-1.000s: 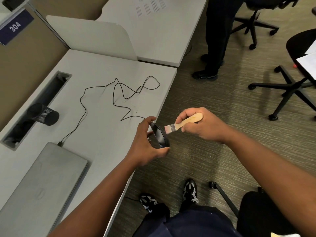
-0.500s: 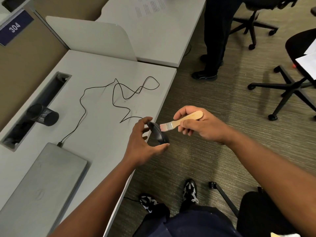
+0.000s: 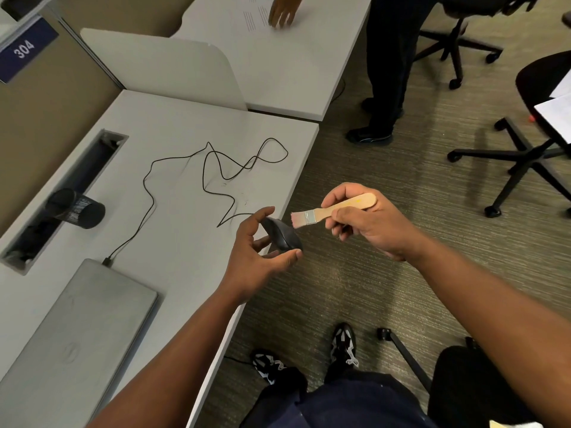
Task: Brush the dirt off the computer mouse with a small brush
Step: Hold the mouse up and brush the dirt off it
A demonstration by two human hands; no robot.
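The black computer mouse [image 3: 281,234] is held by the left hand [image 3: 258,254] just past the desk [image 3: 173,236] edge, above the carpet; it is gripped between the thumb below and the curled fingers [image 3: 262,215] above, with its rounded back turned toward the right hand [image 3: 366,225]. A small brush [image 3: 332,211] with a pale wooden handle is pinched by the right hand — thumb across the near side of the handle, fingers wrapped round the far side. The pinkish bristles [image 3: 298,219] are pointed at the mouse and are seen just beside its upper edge; whether they touch it cannot be told. The mouse's thin black cable [image 3: 216,168] is trailed from behind the left fingers in loose loops across the desk to a closed grey laptop [image 3: 77,329]. Further beyond the fingers, a black mesh cup [image 3: 78,209] lies on its side.
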